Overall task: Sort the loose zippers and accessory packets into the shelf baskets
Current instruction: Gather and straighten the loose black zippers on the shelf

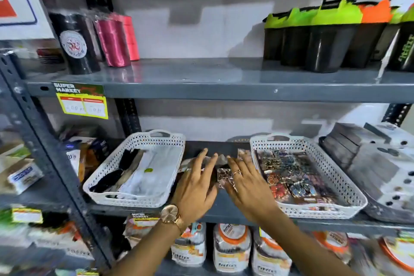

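Two white perforated baskets stand on the middle shelf. The left basket (pixel 107 171) holds black, beige and white zippers (pixel 143 173). The right basket (pixel 336 177) is filled with clear packets of colourful accessories (pixel 291 172). Between the baskets lie several loose clear packets (pixel 224 176) on the shelf. My left hand (pixel 197 188), with a watch on the wrist, rests flat over the packets, fingers spread. My right hand (pixel 246 184), wearing a ring, lies flat beside it on the same pile, close to the right basket's rim. Neither hand visibly grips anything.
The upper shelf (pixel 201 83) carries thread spools (pixel 114 40) at left and black shaker cups with green and orange lids (pixel 324 36) at right. Grey packaged items (pixel 369 163) sit right of the right basket. Jars (pixel 230 246) fill the shelf below. A metal upright (pixel 33 123) stands at left.
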### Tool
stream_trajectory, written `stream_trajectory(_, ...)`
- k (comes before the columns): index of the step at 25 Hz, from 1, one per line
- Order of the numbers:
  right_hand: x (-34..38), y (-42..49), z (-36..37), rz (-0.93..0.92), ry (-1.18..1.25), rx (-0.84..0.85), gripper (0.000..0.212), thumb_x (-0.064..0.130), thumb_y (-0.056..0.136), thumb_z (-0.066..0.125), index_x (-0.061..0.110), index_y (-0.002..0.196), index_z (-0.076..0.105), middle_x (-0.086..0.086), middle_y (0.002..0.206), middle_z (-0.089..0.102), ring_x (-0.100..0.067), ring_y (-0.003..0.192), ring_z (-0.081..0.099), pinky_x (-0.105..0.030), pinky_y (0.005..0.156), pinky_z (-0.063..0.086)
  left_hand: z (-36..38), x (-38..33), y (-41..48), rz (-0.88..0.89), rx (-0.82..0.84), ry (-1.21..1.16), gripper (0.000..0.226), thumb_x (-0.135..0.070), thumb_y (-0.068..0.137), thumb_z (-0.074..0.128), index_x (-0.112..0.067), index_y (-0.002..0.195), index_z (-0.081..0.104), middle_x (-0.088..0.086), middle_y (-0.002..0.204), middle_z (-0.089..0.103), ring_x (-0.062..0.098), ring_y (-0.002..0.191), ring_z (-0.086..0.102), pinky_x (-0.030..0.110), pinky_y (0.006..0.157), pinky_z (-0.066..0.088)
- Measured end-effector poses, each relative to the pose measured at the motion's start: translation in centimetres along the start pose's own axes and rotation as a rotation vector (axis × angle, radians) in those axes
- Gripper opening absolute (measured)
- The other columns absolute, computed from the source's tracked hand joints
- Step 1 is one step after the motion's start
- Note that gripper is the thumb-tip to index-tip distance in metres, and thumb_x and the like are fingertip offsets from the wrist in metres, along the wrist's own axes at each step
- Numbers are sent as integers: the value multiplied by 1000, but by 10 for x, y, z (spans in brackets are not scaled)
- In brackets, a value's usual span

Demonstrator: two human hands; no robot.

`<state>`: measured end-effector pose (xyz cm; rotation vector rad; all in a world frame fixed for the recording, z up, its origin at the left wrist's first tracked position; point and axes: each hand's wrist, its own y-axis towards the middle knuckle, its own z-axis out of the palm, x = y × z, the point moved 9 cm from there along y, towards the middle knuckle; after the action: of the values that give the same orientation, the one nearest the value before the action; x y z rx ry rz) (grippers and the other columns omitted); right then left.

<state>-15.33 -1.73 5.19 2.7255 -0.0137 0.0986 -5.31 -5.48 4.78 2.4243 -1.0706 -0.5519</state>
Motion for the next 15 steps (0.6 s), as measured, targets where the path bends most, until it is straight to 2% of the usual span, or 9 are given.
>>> stream_trajectory(2, 3, 8, 31, 53, 102, 91, 72, 53, 92, 11, 7, 139, 38, -10, 138, 50, -29, 134, 37, -39, 111, 34, 32, 32, 0, -182, 108, -92, 63, -27, 84, 54, -21, 141, 28, 7, 148, 33, 29, 127, 48, 40, 99, 49)
stream_trajectory(4, 3, 19, 62, 164, 194, 190, 55, 41, 97, 24, 7, 137, 38, -10, 137, 50, -28, 128, 38, -39, 106, 37, 60, 52, 2, -276, 214, -63, 57, -21, 85, 53, -18, 139, 33, 8, 141, 39, 31, 121, 51, 42, 95, 50)
stream_trajectory(6, 6, 36, 88, 261, 278, 249, 41, 30, 98, 35, 5, 129, 45, -15, 130, 55, -33, 122, 44, -41, 102, 39, 82, 67, 10, -353, 309, -32, 49, -15, 88, 49, -16, 135, 37, 11, 137, 42, 35, 118, 51, 45, 94, 48)
stream_trajectory(9, 7, 51, 119, 443, 380, 346, 28, 20, 94, 40, 3, 112, 53, -22, 115, 64, -38, 110, 57, -44, 92, 49, 107, 92, 21, -464, 431, 57, 40, -15, 93, 42, -11, 133, 37, 18, 139, 40, 39, 119, 50, 47, 97, 44)
stream_trajectory(12, -1, 62, 138, 618, 396, 404, 35, 29, 96, 43, 0, 111, 56, -23, 117, 64, -39, 110, 59, -43, 91, 48, 121, 116, 28, -551, 476, 121, 40, -17, 95, 40, -9, 134, 36, 21, 142, 38, 41, 120, 51, 48, 97, 45)
stream_trajectory(15, -9, 75, 148, 690, 335, 412, 44, 39, 92, 50, 1, 113, 57, -21, 119, 63, -38, 112, 59, -40, 92, 49, 123, 130, 35, -569, 440, 146, 42, -14, 94, 41, -8, 135, 36, 24, 138, 41, 43, 112, 57, 47, 89, 51)
